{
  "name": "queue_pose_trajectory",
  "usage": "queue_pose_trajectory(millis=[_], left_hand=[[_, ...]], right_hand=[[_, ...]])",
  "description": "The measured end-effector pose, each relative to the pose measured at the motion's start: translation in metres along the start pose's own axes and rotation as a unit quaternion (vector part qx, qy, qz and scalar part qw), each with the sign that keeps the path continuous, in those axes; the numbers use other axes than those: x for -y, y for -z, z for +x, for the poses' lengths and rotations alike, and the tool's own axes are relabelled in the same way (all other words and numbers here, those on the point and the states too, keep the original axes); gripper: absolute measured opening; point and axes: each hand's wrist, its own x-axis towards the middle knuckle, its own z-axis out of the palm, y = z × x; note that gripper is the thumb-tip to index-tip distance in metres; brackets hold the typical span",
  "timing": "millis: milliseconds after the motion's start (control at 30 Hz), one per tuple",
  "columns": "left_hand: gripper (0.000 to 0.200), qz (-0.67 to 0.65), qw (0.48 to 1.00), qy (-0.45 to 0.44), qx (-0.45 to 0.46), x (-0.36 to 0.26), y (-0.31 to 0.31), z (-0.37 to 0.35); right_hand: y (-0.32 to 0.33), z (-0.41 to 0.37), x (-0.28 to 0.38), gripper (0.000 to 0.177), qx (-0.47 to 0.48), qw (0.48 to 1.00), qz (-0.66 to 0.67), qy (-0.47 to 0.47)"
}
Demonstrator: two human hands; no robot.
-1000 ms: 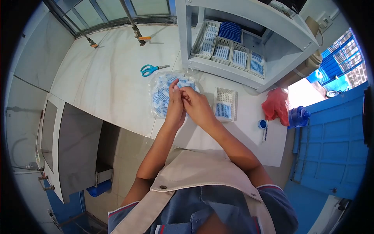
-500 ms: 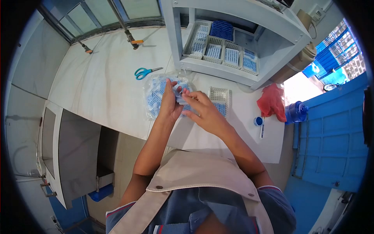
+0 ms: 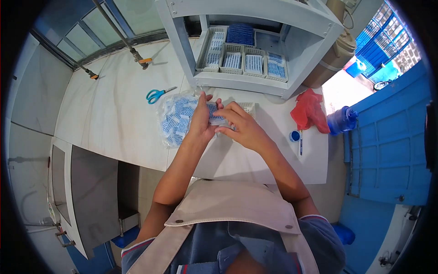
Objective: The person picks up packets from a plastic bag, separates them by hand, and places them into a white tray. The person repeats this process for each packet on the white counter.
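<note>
Looking down from the head cam here, the nearest thing is a beige apron (image 3: 235, 203), with both forearms reaching past it over the white worktop (image 3: 114, 109). Left hand (image 3: 200, 122) is cradling a small batch of blue-and-white printed packets (image 3: 215, 111), fingers wrapped behind them, thumb side up. Right hand (image 3: 245, 128) is the free-er one: fingers curled but parted, thumb apart from them, tips right by the batch's right side. Can't tell if they're actually touching. So the packets sit just left of the right fingers and already in the left hand, which is obviously the nearer one. Long axis looks roughly toward the shelf to me, but the fingers hide too much to be sure.

Just left of the left hand there's a clear plastic bag (image 3: 177, 119) full of loose packets, and partly hidden behind the right hand is a pale plastic basket (image 3: 251, 108). Near the right edge: a small round container with blue in it (image 3: 294, 136), a pen (image 3: 300, 146) and a red plastic bag (image 3: 308, 109). Teal-handled scissors (image 3: 155, 96) lie beyond the clear bag's left corner.

Further back, a white shelf unit (image 3: 246, 83) holds more packet-filled baskets (image 3: 231, 70). Brands? Nope, the blue print's too small to read.
</note>
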Motion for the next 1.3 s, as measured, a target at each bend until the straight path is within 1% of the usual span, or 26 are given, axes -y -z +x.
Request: queue_pose_trajectory(millis=[67,100,167,200,267,300,367,400,467,500,567,600,667,700,767,800,833,867,900,967,1000,1033,1067,1100,1167,1300], left_hand=[[0.039,0.011,0.999,-0.013,0.028,0.005,-0.006,-0.003],[0.039,0.011,0.999,-0.012,0.031,0.006,-0.006,0.0],[0.041,0.035,0.997,-0.005,0.065,0.008,-0.003,0.008],[0.041,0.036,0.997,-0.004,0.065,0.01,-0.006,0.008],[0.043,-0.001,0.998,0.041,0.048,0.014,-0.014,0.007],[0.043,0.002,0.998,0.043,0.049,0.015,-0.017,0.006],[0.043,-0.015,0.998,0.039,0.055,0.015,-0.024,0.004],[0.043,-0.013,0.998,0.041,0.056,0.017,-0.02,0.01],[0.044,0.043,0.992,0.021,0.121,0.021,-0.003,0.025],[0.044,0.044,0.991,0.021,0.121,0.02,-0.005,0.024],[0.046,-0.002,0.998,0.038,0.056,0.016,-0.008,0.024],[0.046,-0.003,0.998,0.039,0.055,0.017,-0.012,0.019],[0.041,-0.015,0.999,0.034,0.004,0.018,-0.022,0.008],[0.041,-0.016,0.999,0.033,0.006,0.014,-0.026,0.003],[0.032,-0.076,0.996,0.009,0.052,0.01,-0.032,-0.003],[0.032,-0.077,0.996,0.009,0.052,0.012,-0.027,0.002],[0.029,-0.063,0.993,-0.022,0.095,0.016,-0.02,0.01],[0.026,-0.049,0.988,-0.053,0.138,0.019,-0.014,0.017],[0.026,-0.051,0.988,-0.053,0.139,0.019,-0.019,0.012],[0.02,-0.043,0.985,-0.109,0.126,0.02,-0.029,0.001],[0.02,-0.044,0.985,-0.108,0.126,0.024,-0.029,0.002],[0.016,-0.03,0.983,-0.127,0.126,0.028,-0.028,0.005],[0.012,-0.015,0.981,-0.146,0.125,0.031,-0.027,0.006],[0.012,-0.015,0.981,-0.146,0.127,0.034,-0.029,0.006],[0.009,-0.016,0.982,-0.171,0.083,0.041,-0.033,0.006],[0.01,0.003,0.976,-0.196,0.092,0.044,-0.034,0.001]], right_hand=[[0.002,0.001,-0.007,0.028,-0.006,1.0,0.005,0.001],[0.006,0.001,-0.007,0.028,-0.008,1.0,0.003,0.001],[0.017,0.0,-0.005,0.025,0.0,0.987,0.112,-0.117],[0.018,0.0,-0.01,0.025,-0.002,0.987,0.112,-0.117],[0.018,-0.002,-0.024,0.024,0.014,0.98,0.157,-0.122],[0.02,-0.002,-0.025,0.024,0.01,0.98,0.157,-0.123],[0.025,-0.002,-0.026,0.025,0.007,0.987,0.137,-0.078],[0.026,-0.001,-0.026,0.025,0.005,0.987,0.137,-0.078],[0.025,0.0,-0.025,0.024,0.023,0.991,0.104,-0.077],[0.026,-0.001,-0.024,0.024,0.021,0.991,0.104,-0.077],[0.03,-0.002,-0.022,0.023,0.034,0.985,0.145,-0.091],[0.028,-0.001,-0.024,0.023,0.035,0.984,0.146,-0.092],[0.021,0.002,-0.033,0.023,0.008,0.986,0.151,-0.075],[0.021,0.002,-0.035,0.023,0.009,0.986,0.15,-0.073],[0.022,-0.001,-0.037,0.02,-0.077,0.969,0.2,-0.122],[0.02,-0.002,-0.038,0.02,-0.076,0.969,0.199,-0.121],[0.019,-0.003,-0.038,0.02,-0.109,0.97,0.181,-0.118],[0.018,-0.004,-0.037,0.026,-0.141,0.97,0.162,-0.114],[0.016,-0.006,-0.036,0.026,-0.141,0.97,0.16,-0.113],[0.012,-0.009,-0.034,0.045,-0.207,0.978,-0.022,-0.033],[0.007,-0.01,-0.036,0.045,-0.207,0.978,-0.023,-0.033],[0.0,-0.01,-0.039,0.049,-0.242,0.962,-0.125,-0.021],[-0.007,-0.01,-0.04,0.052,-0.275,0.935,-0.225,-0.009],[-0.014,-0.01,-0.038,0.052,-0.276,0.934,-0.226,-0.008],[-0.024,-0.01,-0.035,0.045,-0.267,0.956,-0.099,-0.067],[-0.022,-0.008,-0.03,0.047,-0.285,0.953,-0.081,-0.061]])
